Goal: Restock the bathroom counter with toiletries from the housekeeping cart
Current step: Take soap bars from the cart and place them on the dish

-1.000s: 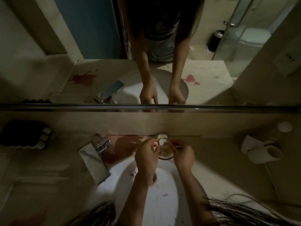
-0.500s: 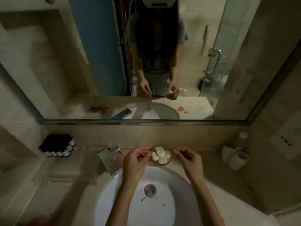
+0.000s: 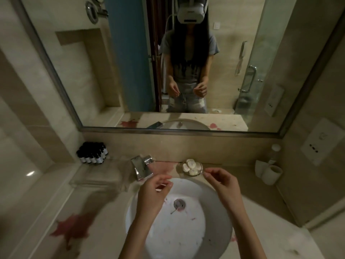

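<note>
Your left fingers (image 3: 164, 182) were curled, with the thumb tip and the first finger tip close together. I cannot tell if they pinched anything. Your right fingers (image 3: 211, 171) were curled the same way, with the tips nearly touching, and I cannot tell if they held anything either. Your left hand (image 3: 154, 191) hung over the back of the white sink (image 3: 177, 240). Your right hand (image 3: 223, 185) hung over its back right rim. Just past your right fingertips, a small dish (image 3: 192, 168) of white round pieces sat on the counter (image 3: 252, 212), by the wall and right of the tap (image 3: 141, 168). Little dark bottles (image 3: 92, 153) stood in the back left corner. A red stain (image 3: 74, 227) marked the counter on the left. White cups (image 3: 270, 172) were far off to the right.
</note>
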The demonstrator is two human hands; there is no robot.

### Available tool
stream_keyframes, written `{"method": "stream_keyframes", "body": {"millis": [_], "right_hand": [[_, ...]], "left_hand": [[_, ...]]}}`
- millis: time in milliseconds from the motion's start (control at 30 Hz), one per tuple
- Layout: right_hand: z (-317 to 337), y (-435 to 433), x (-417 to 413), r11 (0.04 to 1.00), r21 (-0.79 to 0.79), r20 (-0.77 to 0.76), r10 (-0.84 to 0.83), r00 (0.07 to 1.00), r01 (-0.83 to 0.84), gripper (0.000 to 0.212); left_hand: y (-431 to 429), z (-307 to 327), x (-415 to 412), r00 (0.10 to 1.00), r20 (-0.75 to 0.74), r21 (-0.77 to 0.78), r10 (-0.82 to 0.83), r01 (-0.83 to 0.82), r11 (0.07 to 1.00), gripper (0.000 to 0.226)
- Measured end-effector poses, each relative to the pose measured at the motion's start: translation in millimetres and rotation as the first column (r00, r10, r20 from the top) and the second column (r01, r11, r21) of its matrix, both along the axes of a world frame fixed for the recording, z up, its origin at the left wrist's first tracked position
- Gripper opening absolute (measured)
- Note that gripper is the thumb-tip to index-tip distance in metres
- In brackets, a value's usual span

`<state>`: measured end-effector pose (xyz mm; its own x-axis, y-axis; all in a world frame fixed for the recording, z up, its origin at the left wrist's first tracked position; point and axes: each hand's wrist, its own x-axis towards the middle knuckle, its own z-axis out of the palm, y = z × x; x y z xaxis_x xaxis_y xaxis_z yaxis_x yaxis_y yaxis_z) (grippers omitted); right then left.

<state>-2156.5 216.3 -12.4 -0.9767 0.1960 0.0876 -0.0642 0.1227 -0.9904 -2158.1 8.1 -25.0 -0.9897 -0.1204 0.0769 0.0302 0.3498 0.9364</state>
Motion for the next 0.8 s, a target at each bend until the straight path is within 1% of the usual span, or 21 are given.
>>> {"method": "stream_keyframes", "body": {"millis": [100, 233, 267, 300, 367, 400, 467, 567, 667, 700, 733, 800], "right_hand": [[-4, -14, 15, 0.981, 0.172, 0.04, 0.086, 0.996, -0.091, 0.008], [-3, -33, 31, 0.9, 0.368, 0.062, 0.225, 0.972, -0.232, 0.009], [-1, -38, 35, 0.863, 0.433, 0.066, 0.259, 0.964, -0.262, 0.008], [2, -43, 40, 0.804, 0.521, 0.07, 0.295, 0.953, -0.288, 0.008], [5, -52, 47, 0.651, 0.684, 0.091, 0.373, 0.923, -0.33, 0.012], [4, -57, 49, 0.603, 0.714, 0.101, 0.414, 0.905, -0.356, 0.015], [0, -69, 54, 0.543, 0.729, 0.124, 0.494, 0.861, -0.417, 0.017], [-4, -88, 69, 0.404, 0.781, 0.145, 0.624, 0.768, -0.475, 0.019], [-11, -104, 99, 0.265, 0.813, 0.167, 0.748, 0.643, -0.518, 0.021], [-14, -109, 112, 0.231, 0.817, 0.167, 0.782, 0.601, -0.528, 0.021], [-18, -115, 125, 0.192, 0.819, 0.173, 0.816, 0.552, -0.54, 0.021], [-28, -129, 155, 0.09, 0.817, 0.204, 0.879, 0.432, -0.57, 0.021]], "left_hand": [[-13, -4, 23, 1.0, 0.025, -0.167, 0.019, -0.014, 0.986, 0.023], [-26, -9, 52, 0.993, 0.08, -0.367, 0.088, -0.053, 0.929, 0.015], [-29, -8, 61, 0.991, 0.087, -0.419, 0.105, -0.059, 0.906, 0.014], [-32, -8, 70, 0.987, 0.101, -0.457, 0.124, -0.065, 0.887, 0.015], [-39, -7, 89, 0.975, 0.121, -0.497, 0.187, -0.104, 0.862, 0.016], [-42, -8, 99, 0.965, 0.124, -0.506, 0.23, -0.138, 0.851, 0.018], [-46, -9, 122, 0.94, 0.125, -0.514, 0.316, -0.211, 0.831, 0.021], [-51, -11, 165, 0.883, 0.128, -0.564, 0.452, -0.31, 0.765, 0.021], [-49, -18, 221, 0.798, 0.173, -0.578, 0.577, -0.392, 0.716, 0.024], [-47, -21, 243, 0.765, 0.178, -0.588, 0.619, -0.421, 0.69, 0.024], [-43, -23, 266, 0.723, 0.183, -0.617, 0.666, -0.443, 0.651, 0.022], [-37, -28, 313, 0.609, 0.214, -0.656, 0.764, -0.49, 0.574, 0.022]]}}
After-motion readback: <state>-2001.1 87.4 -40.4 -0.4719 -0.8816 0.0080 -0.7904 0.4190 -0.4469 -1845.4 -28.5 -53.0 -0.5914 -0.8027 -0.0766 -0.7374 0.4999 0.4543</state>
